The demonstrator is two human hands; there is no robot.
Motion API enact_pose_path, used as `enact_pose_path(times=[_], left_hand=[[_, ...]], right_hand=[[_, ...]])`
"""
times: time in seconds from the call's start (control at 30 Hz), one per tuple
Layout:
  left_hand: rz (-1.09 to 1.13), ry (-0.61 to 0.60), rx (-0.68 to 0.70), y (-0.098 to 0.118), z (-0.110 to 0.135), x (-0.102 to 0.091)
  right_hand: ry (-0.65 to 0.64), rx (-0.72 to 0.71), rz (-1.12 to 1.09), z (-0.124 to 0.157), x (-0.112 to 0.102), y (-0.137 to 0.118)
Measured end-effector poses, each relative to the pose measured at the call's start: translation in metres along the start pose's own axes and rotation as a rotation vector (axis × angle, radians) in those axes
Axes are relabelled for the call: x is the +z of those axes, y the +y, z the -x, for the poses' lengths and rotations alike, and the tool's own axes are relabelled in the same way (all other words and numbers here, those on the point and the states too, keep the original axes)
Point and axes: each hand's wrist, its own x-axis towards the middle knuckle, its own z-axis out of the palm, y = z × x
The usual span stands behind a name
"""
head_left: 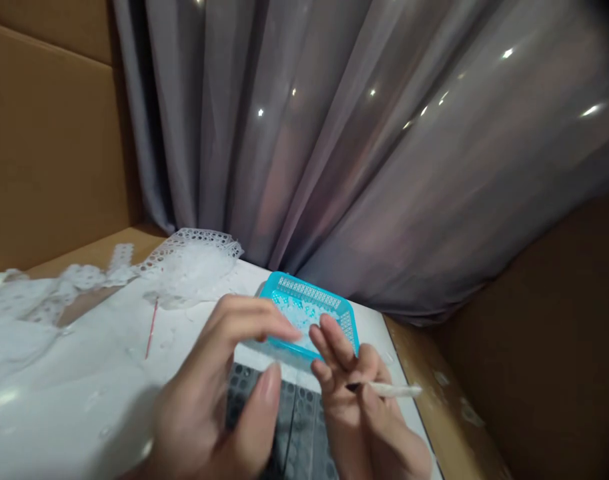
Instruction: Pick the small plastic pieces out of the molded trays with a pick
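Note:
My left hand [204,387] is raised at the centre left, its thumb and fingers apart with nothing between them. Its fingertips are in front of a turquoise plastic basket [311,285] that contains many small whitish pieces [299,313]. My right hand [351,400], palm up, grips a thin white stick with a dark pointed tip [394,389] under its thumb; the stick's exact kind cannot be made out. Beneath both hands lies a dark grey panel [297,420] with rows of round spots, partly hidden by them.
A white table [124,373] carries a pile of perforated white sheet [199,263] at the back left, with more strips [79,280] further left. A thin red stick [152,327] lies nearby. Cardboard walls [49,133] flank both sides, and a grey curtain [304,133] hangs behind.

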Motion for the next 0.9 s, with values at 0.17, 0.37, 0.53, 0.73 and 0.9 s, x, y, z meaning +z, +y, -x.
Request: enact_pose_path(times=[0.17, 0.37, 0.53, 0.73, 0.9], left_hand=[[0.191, -0.188, -0.347, 0.016, -0.013, 0.005], [0.501, -0.378, -0.501, 0.019, -0.009, 0.011], [0.636, -0.421, -0.508, 0.023, -0.007, 0.014], [0.628, -0.420, -0.501, 0.017, -0.005, 0.012], [0.622, -0.379, -0.503, 0.014, -0.005, 0.014]], right_hand=[[-0.110, 0.115, -0.128, 0.009, 0.013, 0.012], [-0.143, 0.132, -0.153, 0.011, 0.015, 0.019], [-0.118, 0.126, -0.155, 0.015, 0.020, 0.023], [-0.083, 0.097, -0.117, 0.015, 0.022, 0.022], [-0.077, -0.003, -0.008, 0.014, 0.020, 0.029]])
